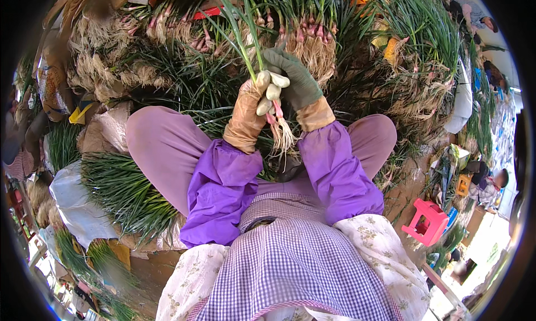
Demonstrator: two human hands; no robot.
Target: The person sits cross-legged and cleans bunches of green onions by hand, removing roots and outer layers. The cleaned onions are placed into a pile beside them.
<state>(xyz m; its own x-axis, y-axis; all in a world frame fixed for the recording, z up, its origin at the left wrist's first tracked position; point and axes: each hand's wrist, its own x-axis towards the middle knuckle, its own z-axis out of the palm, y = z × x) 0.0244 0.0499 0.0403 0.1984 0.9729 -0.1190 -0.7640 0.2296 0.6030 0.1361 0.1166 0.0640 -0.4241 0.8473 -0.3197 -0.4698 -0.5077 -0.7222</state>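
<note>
Two allium plants (276, 119) with pink bulbs and pale hanging roots are in my left hand (247, 111). That hand wears a tan glove with whitish fingertips, curled around the stalks. The green leaves (240, 40) rise above it, away from me. My right hand (293, 76), in a dark green glove with a tan cuff, is beside the stalks, its fingers bent near the leaves. Whether they pinch anything is hidden. Just beyond my hands stands a thick bunch of the same plants (312, 32), bulbs and roots towards me.
More rooted plants (423, 82) lie at the right, and a root pile (96, 49) at the far left. Cut greens (130, 191) rest beside my left knee, next to a pale plastic sheet (79, 208). A pink plastic stool (426, 221) is at the right. Another person (488, 187) sits farther off.
</note>
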